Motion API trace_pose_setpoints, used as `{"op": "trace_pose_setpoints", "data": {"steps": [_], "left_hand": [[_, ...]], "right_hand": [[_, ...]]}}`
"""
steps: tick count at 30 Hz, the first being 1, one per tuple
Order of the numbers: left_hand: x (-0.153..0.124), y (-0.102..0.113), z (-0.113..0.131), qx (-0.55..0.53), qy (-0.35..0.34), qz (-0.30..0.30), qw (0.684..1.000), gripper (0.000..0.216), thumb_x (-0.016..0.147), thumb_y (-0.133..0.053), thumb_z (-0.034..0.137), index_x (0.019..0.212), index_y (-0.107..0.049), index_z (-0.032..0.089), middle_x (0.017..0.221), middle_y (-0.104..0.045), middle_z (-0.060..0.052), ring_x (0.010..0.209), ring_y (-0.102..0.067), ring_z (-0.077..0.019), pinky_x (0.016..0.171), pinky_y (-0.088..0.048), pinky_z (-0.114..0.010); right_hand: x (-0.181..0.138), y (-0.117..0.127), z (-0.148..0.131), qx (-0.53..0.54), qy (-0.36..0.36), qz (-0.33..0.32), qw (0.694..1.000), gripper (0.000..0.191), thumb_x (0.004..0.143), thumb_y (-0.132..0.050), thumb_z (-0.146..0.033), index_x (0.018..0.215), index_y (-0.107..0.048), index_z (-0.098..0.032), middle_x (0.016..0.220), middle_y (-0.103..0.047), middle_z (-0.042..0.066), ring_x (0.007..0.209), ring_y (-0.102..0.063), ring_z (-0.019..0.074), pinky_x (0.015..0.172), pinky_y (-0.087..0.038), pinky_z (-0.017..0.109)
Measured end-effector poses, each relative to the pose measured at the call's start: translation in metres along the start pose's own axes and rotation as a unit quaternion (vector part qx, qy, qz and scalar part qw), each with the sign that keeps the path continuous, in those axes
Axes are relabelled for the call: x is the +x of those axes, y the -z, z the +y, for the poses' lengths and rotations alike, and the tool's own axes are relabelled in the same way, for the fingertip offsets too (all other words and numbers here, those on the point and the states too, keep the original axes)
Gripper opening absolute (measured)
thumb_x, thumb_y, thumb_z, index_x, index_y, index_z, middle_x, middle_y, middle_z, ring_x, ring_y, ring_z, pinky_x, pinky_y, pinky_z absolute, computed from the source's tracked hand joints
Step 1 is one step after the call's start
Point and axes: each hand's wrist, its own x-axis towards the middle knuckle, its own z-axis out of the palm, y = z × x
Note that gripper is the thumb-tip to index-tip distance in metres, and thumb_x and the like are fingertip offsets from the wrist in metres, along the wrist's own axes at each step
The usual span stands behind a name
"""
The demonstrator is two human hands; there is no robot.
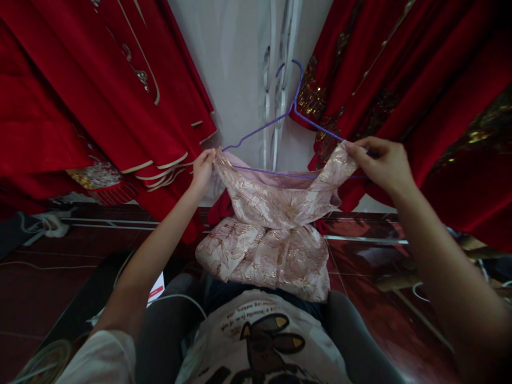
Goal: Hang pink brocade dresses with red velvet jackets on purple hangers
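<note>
A pale pink brocade garment point(276, 224) with gold thread hangs on a purple wire hanger point(288, 114) in front of me. My left hand point(202, 168) pinches the garment's left shoulder at the hanger's left end. My right hand point(380, 160) is closed on the right shoulder and the hanger's right end. The garment's lower part drapes down onto my lap.
Red embroidered robes point(92, 101) hang at the left and more red robes with gold trim point(420, 90) at the right. A white wall point(236, 64) with white hangers point(276, 90) lies between them. The floor point(48, 277) is dark red tile with cables.
</note>
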Motion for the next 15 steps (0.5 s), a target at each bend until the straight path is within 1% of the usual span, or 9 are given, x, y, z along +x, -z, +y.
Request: {"op": "trace_pose_setpoints", "data": {"steps": [2, 4, 6, 8, 9, 11, 13, 15], "left_hand": [[0.01, -0.01, 0.013, 0.049, -0.057, -0.043, 0.996, 0.027, 0.079, -0.07, 0.047, 0.082, -0.07, 0.02, 0.079, -0.069, 0.0, 0.074, -0.061, -0.0123, 0.068, -0.046, -0.021], [0.016, -0.02, 0.03, 0.102, -0.111, -0.098, 0.984, 0.029, 0.079, -0.07, 0.047, 0.083, -0.072, 0.018, 0.082, -0.071, -0.002, 0.077, -0.063, -0.0135, 0.071, -0.047, -0.023], [0.02, -0.027, 0.047, 0.129, -0.13, -0.15, 0.972, 0.029, 0.076, -0.073, 0.045, 0.083, -0.072, 0.017, 0.083, -0.072, -0.003, 0.077, -0.063, -0.0138, 0.071, -0.048, -0.024], [0.021, -0.029, 0.06, 0.124, -0.108, -0.176, 0.97, 0.029, 0.072, -0.078, 0.041, 0.083, -0.072, 0.015, 0.08, -0.072, -0.004, 0.076, -0.063, -0.0143, 0.07, -0.048, -0.024], [0.022, -0.029, 0.064, 0.114, -0.087, -0.176, 0.974, 0.029, 0.071, -0.079, 0.04, 0.083, -0.072, 0.015, 0.078, -0.072, -0.004, 0.075, -0.064, -0.0148, 0.07, -0.049, -0.024], [0.022, -0.024, 0.063, 0.081, -0.038, -0.151, 0.985, 0.031, 0.072, -0.079, 0.043, 0.085, -0.071, 0.015, 0.075, -0.071, -0.004, 0.074, -0.065, -0.0159, 0.068, -0.05, -0.025], [0.02, -0.018, 0.05, 0.026, 0.017, -0.102, 0.994, 0.039, 0.08, -0.067, 0.053, 0.087, -0.07, 0.015, 0.074, -0.069, -0.005, 0.068, -0.065, -0.0163, 0.064, -0.05, -0.027], [0.016, -0.011, 0.028, -0.037, 0.093, -0.062, 0.993, 0.049, 0.088, -0.05, 0.06, 0.088, -0.068, 0.015, 0.074, -0.068, -0.008, 0.061, -0.063, -0.016, 0.061, -0.051, -0.029]], "right_hand": [[0.0, -0.001, 0.001, 0.01, -0.004, -0.017, 1.0, 0.034, 0.082, -0.062, -0.05, 0.085, -0.072, -0.018, 0.072, -0.067, 0.004, 0.063, -0.056, 0.0129, 0.058, -0.039, 0.023], [-0.001, -0.002, 0.001, 0.001, -0.01, -0.039, 0.999, 0.034, 0.085, -0.059, -0.051, 0.085, -0.071, -0.019, 0.07, -0.065, 0.003, 0.062, -0.055, 0.0126, 0.058, -0.039, 0.023], [0.0, -0.003, -0.001, -0.035, 0.0, -0.052, 0.998, 0.033, 0.088, -0.054, -0.049, 0.084, -0.069, -0.02, 0.068, -0.064, 0.002, 0.061, -0.055, 0.0129, 0.059, -0.039, 0.024], [0.002, -0.003, -0.004, -0.082, 0.033, -0.049, 0.995, 0.03, 0.09, -0.052, -0.046, 0.084, -0.067, -0.02, 0.069, -0.065, 0.003, 0.063, -0.057, 0.0142, 0.061, -0.039, 0.025], [0.004, -0.003, -0.006, -0.102, 0.049, -0.045, 0.993, 0.029, 0.091, -0.051, -0.044, 0.085, -0.067, -0.02, 0.07, -0.065, 0.004, 0.064, -0.058, 0.0152, 0.063, -0.04, 0.026], [0.009, -0.005, -0.009, -0.128, 0.07, -0.047, 0.988, 0.028, 0.092, -0.049, -0.041, 0.09, -0.067, -0.02, 0.074, -0.067, 0.007, 0.068, -0.059, 0.0174, 0.066, -0.04, 0.028], [0.014, -0.011, -0.01, -0.136, 0.077, -0.06, 0.986, 0.025, 0.093, -0.048, -0.039, 0.094, -0.066, -0.02, 0.081, -0.069, 0.008, 0.074, -0.06, 0.019, 0.068, -0.04, 0.029], [0.018, -0.021, -0.01, -0.115, 0.072, -0.075, 0.988, 0.023, 0.092, -0.049, -0.038, 0.097, -0.064, -0.021, 0.087, -0.07, 0.008, 0.076, -0.06, 0.0189, 0.069, -0.041, 0.029]]}}
